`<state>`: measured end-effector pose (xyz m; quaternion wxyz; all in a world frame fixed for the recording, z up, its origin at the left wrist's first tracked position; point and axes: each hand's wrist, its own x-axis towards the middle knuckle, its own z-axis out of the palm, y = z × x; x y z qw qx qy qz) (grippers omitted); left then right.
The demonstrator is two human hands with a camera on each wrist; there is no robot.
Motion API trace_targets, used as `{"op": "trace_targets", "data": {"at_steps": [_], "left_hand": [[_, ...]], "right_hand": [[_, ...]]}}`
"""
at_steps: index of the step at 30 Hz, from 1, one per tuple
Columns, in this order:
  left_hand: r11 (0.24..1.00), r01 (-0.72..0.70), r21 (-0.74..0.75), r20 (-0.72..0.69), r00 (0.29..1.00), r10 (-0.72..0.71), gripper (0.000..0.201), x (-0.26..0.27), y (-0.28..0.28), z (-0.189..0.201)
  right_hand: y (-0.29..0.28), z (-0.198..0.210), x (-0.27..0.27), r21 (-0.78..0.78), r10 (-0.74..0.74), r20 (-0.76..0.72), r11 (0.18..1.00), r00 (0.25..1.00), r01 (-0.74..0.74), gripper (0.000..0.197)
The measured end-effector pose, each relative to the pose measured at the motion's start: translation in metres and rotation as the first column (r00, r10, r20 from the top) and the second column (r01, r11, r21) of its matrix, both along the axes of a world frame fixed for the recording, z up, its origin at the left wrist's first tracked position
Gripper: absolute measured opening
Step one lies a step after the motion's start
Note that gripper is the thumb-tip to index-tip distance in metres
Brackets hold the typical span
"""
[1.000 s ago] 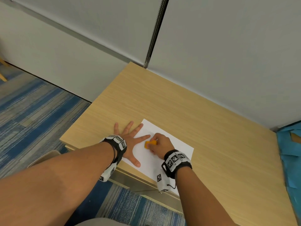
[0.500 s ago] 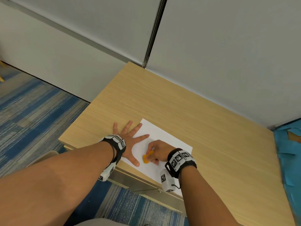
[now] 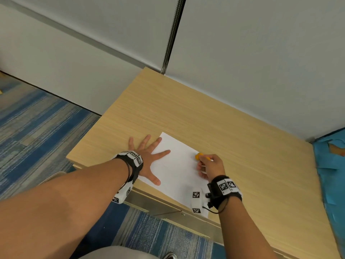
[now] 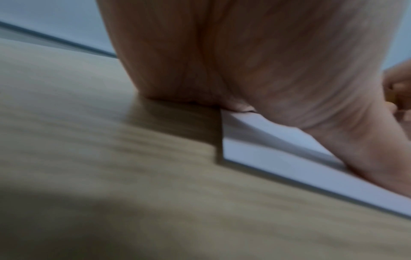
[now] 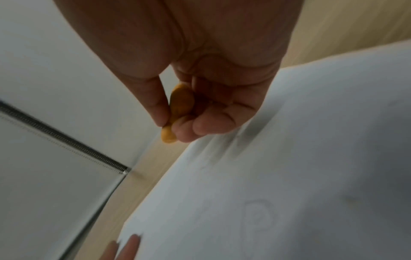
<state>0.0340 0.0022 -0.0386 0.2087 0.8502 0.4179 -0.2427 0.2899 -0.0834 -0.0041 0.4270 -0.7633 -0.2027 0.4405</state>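
Observation:
A white sheet of paper (image 3: 179, 171) lies on the wooden desk (image 3: 224, 131) near its front edge. My left hand (image 3: 149, 157) lies flat with fingers spread, pressing the sheet's left side; its palm (image 4: 266, 70) rests on the paper's corner (image 4: 278, 158). My right hand (image 3: 210, 165) pinches a small orange eraser-like piece (image 3: 197, 156) at the sheet's right edge. The right wrist view shows thumb and fingers closed on the orange piece (image 5: 175, 112) just above the paper (image 5: 289, 176), which carries faint pencil marks (image 5: 258, 218).
A grey wall with a metal strip (image 3: 171, 34) rises behind the desk. Blue torn material (image 3: 332, 165) lies at the right. Striped blue carpet (image 3: 37, 131) covers the floor left of the desk. The desk's front edge (image 3: 168, 204) is close to my wrists.
My right hand has carried the orange piece from the sheet's lower middle, beside the left thumb, up and right to the sheet's right edge. The left hand stays flat on the paper.

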Motion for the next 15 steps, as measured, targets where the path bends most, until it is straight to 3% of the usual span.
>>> {"op": "trace_targets", "data": {"at_steps": [10,15], "left_hand": [[1.000,-0.027,0.002,0.011,1.000,0.027,0.136,0.002,-0.003,0.002],[0.998,-0.067,0.018,0.016,0.998,0.067,0.140,0.005,-0.009,0.002]], "right_hand": [[-0.050,-0.001,0.003,0.012,-0.082,-0.178,0.996,0.981,0.085,0.012],[-0.061,-0.007,-0.016,0.014,-0.008,-0.164,1.000,0.986,0.010,0.017]]}}
